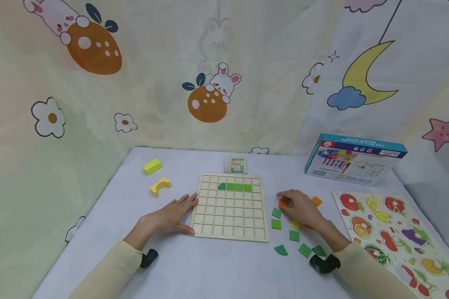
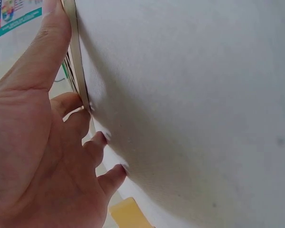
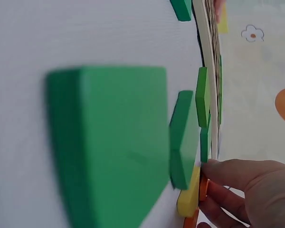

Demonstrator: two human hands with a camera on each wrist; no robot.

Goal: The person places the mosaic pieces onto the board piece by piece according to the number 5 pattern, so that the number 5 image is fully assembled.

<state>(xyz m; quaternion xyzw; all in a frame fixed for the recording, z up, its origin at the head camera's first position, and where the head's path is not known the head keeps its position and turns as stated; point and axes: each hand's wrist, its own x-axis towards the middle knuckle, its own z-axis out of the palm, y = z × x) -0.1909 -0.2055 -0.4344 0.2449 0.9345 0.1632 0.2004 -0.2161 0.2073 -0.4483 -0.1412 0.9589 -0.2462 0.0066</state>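
My left hand (image 1: 170, 216) lies with fingers spread at the left edge of a wooden grid board (image 1: 232, 207). Its thumb touches the board near the lower left corner, and in the left wrist view the fingertips press on the white cloth. One row of the board holds a rounded dark green piece (image 1: 222, 186) and several green square tiles (image 1: 239, 187). To the right of the board, my right hand (image 1: 301, 207) pinches an orange tile (image 3: 204, 188) between thumb and fingers. Close by lie a yellow tile (image 1: 294, 223) and loose green tiles (image 1: 276, 224), partly under the hand.
A small pattern card (image 1: 235, 164) sits behind the board. Yellow blocks, one straight (image 1: 151, 166) and one arched (image 1: 160, 186), lie at left. At right are a cardboard box (image 1: 355, 160) and a fruit picture board (image 1: 400, 241). Another orange tile (image 1: 317, 201) lies beyond the right hand.
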